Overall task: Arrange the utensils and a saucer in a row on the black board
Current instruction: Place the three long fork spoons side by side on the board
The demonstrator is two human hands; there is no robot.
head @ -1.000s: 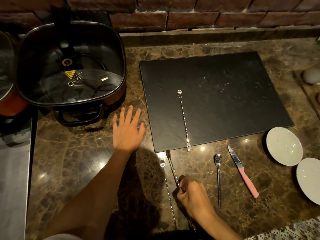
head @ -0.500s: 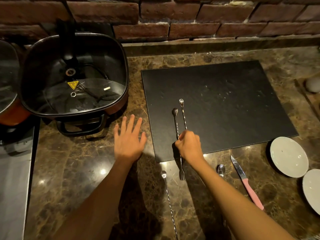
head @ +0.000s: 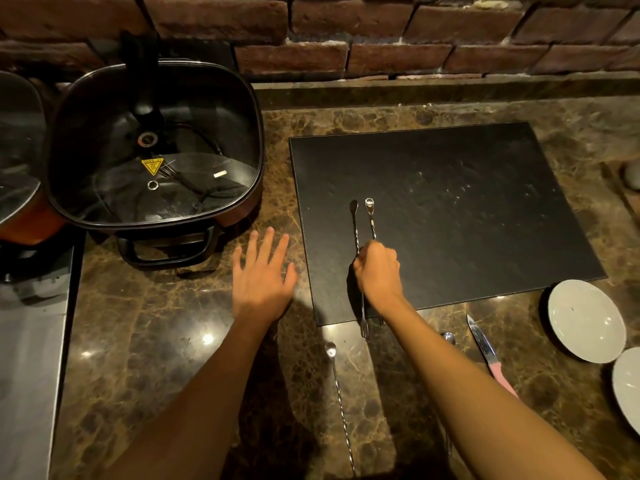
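Observation:
The black board [head: 467, 209] lies on the marble counter. Two long twisted bar spoons lie side by side on its left part: a dark one [head: 355, 230] and a shiny one [head: 370, 216]. My right hand [head: 379, 271] is shut on the dark spoon's shaft, its fork end sticking past the board's near edge. My left hand [head: 261, 275] rests flat and open on the counter left of the board. A third bar spoon [head: 339, 400], a short spoon [head: 449, 338] partly hidden by my arm, and a pink-handled knife [head: 485, 351] lie in front of the board. Two white saucers [head: 585, 320] sit at right.
A square electric pot with a glass lid [head: 152, 150] stands at back left, beside another lidded pot [head: 17, 150]. A brick wall [head: 346, 36] runs behind the counter. A steel surface [head: 31, 341] borders the counter's left edge.
My right hand picked up the dark bar spoon from the counter, carried it forward and set it on the board left of the shiny one. The left hand stayed put.

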